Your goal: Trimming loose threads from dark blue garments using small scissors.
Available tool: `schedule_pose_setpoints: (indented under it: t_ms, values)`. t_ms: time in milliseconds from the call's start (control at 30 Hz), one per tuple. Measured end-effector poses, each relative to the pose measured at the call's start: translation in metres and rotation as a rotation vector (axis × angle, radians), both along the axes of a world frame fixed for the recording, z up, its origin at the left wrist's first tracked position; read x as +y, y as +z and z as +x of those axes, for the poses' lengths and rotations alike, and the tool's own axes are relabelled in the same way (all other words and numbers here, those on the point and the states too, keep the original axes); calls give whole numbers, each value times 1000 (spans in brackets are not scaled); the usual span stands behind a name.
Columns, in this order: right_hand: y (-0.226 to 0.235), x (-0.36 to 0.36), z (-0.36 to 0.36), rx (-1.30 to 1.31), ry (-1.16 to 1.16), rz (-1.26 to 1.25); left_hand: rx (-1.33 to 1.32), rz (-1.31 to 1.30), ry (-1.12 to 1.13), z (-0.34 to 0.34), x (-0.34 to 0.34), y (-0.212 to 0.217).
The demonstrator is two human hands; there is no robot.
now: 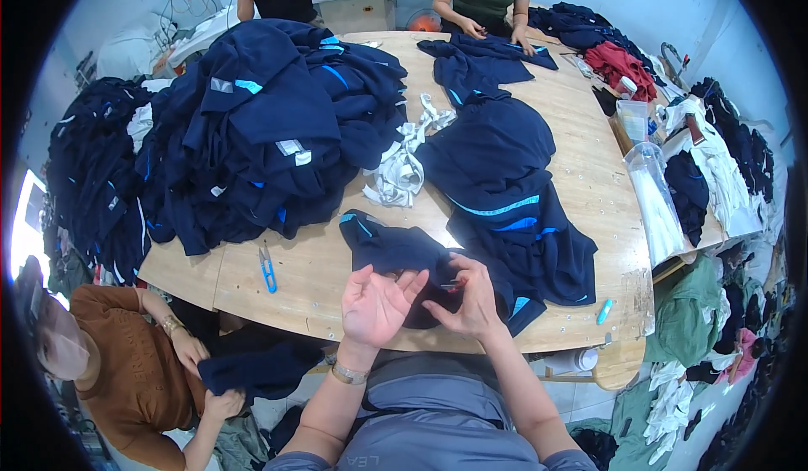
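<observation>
A dark navy garment (391, 248) with light blue trim lies on the wooden table in front of me, partly under my hands. My left hand (376, 304) is over its near part, palm up with the fingers apart and nothing seen in it. Close by on the right, my right hand (470, 301) is closed round small red thread snips (455, 286). Their tip points toward my left fingers, and most of the handle is hidden. More navy garments (539, 244) with bright blue bands are spread just beyond my right hand.
A tall heap of navy garments (261, 126) fills the table's left side. White fabric strips (400, 172) lie mid-table. Blue thread snips (268, 271) and a turquoise tool (604, 311) lie near the edge. Co-workers sit at the lower left (135, 361) and far side (484, 0).
</observation>
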State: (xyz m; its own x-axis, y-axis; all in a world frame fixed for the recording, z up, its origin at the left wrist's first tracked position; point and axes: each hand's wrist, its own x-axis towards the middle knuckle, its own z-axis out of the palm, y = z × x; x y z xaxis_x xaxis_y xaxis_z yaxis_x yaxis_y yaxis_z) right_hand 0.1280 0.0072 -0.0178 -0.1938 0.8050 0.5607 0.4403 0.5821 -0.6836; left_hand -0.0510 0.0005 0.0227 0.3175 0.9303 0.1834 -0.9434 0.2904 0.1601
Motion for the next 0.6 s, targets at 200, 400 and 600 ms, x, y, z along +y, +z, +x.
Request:
schedule_pose_setpoints:
  t_ms: [200, 400, 600]
  values:
    - [9, 7, 9, 163, -170, -349, 902, -260, 43, -16, -7, -8]
    - [48, 9, 35, 482, 15, -397, 1473, 83, 311, 1, -3, 17]
    - [96, -3, 46, 530, 340, -583, 1934, 772, 534, 11, 31, -6]
